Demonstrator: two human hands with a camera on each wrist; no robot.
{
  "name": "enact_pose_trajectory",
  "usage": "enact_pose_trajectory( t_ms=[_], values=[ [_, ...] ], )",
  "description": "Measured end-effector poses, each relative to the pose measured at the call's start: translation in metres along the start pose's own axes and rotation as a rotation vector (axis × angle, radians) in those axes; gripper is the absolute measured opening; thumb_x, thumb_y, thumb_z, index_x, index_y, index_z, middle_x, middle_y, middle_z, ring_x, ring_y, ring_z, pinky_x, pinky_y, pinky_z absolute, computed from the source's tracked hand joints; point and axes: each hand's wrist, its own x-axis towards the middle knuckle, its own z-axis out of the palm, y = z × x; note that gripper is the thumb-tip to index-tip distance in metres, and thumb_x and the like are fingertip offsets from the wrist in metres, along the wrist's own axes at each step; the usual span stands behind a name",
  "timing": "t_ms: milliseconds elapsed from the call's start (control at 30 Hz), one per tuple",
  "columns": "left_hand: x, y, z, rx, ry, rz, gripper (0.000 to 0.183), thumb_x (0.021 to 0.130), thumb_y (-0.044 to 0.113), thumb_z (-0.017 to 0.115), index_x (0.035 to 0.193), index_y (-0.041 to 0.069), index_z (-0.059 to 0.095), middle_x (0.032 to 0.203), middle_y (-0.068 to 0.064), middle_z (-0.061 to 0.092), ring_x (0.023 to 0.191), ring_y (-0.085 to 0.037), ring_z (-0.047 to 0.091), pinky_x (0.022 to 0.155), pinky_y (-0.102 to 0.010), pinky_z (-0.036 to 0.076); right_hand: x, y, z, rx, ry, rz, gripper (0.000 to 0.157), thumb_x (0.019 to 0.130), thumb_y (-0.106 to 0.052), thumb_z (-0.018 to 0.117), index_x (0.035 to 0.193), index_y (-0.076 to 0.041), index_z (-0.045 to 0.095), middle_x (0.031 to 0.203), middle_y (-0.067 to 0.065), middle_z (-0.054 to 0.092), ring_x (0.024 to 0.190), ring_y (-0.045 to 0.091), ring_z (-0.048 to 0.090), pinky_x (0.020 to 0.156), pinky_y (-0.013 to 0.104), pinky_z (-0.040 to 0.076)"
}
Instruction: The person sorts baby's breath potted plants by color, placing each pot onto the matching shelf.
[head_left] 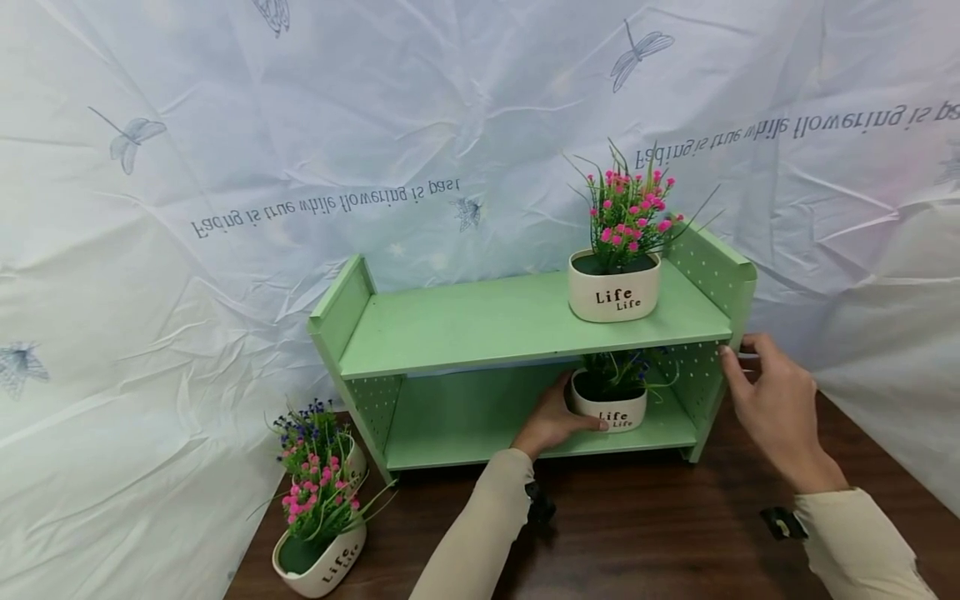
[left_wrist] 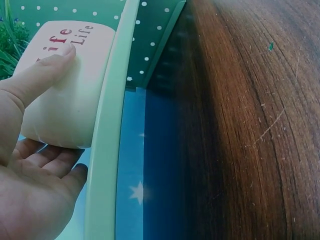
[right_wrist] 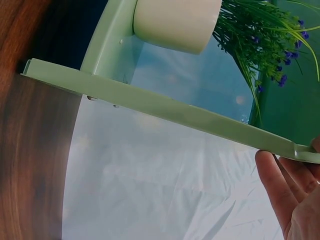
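A green two-tier shelf [head_left: 465, 329] with dotted side panels stands on a dark wooden table. On its lower board sits a white oval flowerpot [head_left: 622, 410] marked "Life", with purple flowers and green leaves. My left hand [head_left: 557, 419] grips this pot at its left end, thumb [left_wrist: 47, 72] across the lettered front and fingers [left_wrist: 47, 157] at its side. My right hand [head_left: 780, 408] holds the front edge of the shelf's right side panel [right_wrist: 165, 107], thumb and fingers about it; part of that hand lies outside the right wrist view.
A white pot with pink flowers [head_left: 613, 292] stands on the upper board at the right. Left of the shelf, another pink-flowered pot [head_left: 322, 567] and a purple-flowered pot [head_left: 356, 458] stand near the table's edge. A printed cloth [head_left: 450, 108] hangs behind the table [head_left: 622, 525].
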Motion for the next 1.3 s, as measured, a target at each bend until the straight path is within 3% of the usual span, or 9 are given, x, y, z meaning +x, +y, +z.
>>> enact_pose_trajectory(
  t_ms=[333,633,833,933,1100,1300],
  values=[
    [0.001,0.0,-0.001,-0.018,0.002,0.008,0.099,0.079,0.02,0.096,0.162,0.02,0.041,0.148,0.0,0.057,0.134,-0.022,0.057,0.109,-0.04,0.048,0.0,0.001,0.0,-0.013,0.009,-0.016,0.018,0.096,-0.001,0.071,0.109,0.01,0.064,0.088,0.036,0.07,0.065,0.053,0.063,0.063,0.07,0.042],
    [0.003,-0.001,-0.002,-0.031,-0.01,0.03,0.098,0.08,0.018,0.095,0.162,0.019,0.041,0.149,-0.002,0.057,0.134,-0.022,0.057,0.11,-0.04,0.047,-0.001,0.001,0.0,-0.009,-0.004,-0.002,0.017,0.096,-0.001,0.072,0.109,0.01,0.065,0.09,0.035,0.072,0.069,0.054,0.066,0.064,0.069,0.044],
    [-0.001,-0.003,0.002,-0.026,0.032,0.01,0.098,0.082,0.025,0.094,0.163,0.024,0.039,0.153,0.0,0.054,0.139,-0.023,0.053,0.112,-0.044,0.046,-0.001,0.001,0.001,-0.01,-0.006,-0.004,0.017,0.097,-0.001,0.072,0.109,0.01,0.065,0.09,0.035,0.071,0.072,0.055,0.067,0.065,0.07,0.044],
    [-0.013,-0.002,0.001,0.008,0.075,0.002,0.1,0.084,0.031,0.092,0.165,0.021,0.035,0.16,-0.003,0.048,0.145,-0.027,0.048,0.114,-0.049,0.045,-0.001,0.001,0.002,-0.013,-0.009,-0.013,0.018,0.097,-0.001,0.071,0.109,0.01,0.064,0.09,0.035,0.071,0.07,0.054,0.067,0.063,0.069,0.044],
    [-0.044,0.01,-0.011,0.095,0.144,0.02,0.098,0.089,0.034,0.088,0.167,0.012,0.031,0.168,-0.011,0.037,0.153,-0.033,0.038,0.116,-0.054,0.042,0.0,0.0,0.003,-0.015,-0.006,-0.02,0.018,0.097,-0.001,0.071,0.109,0.01,0.064,0.088,0.035,0.071,0.067,0.053,0.066,0.06,0.068,0.044],
    [-0.091,0.025,-0.04,0.149,0.161,0.061,0.083,0.094,0.043,0.081,0.163,0.021,0.04,0.164,-0.004,0.043,0.15,-0.029,0.043,0.114,-0.055,0.044,-0.002,0.003,0.001,-0.017,-0.014,-0.003,0.017,0.097,-0.002,0.071,0.109,0.009,0.065,0.089,0.035,0.072,0.07,0.054,0.068,0.064,0.07,0.045]
  ],
)
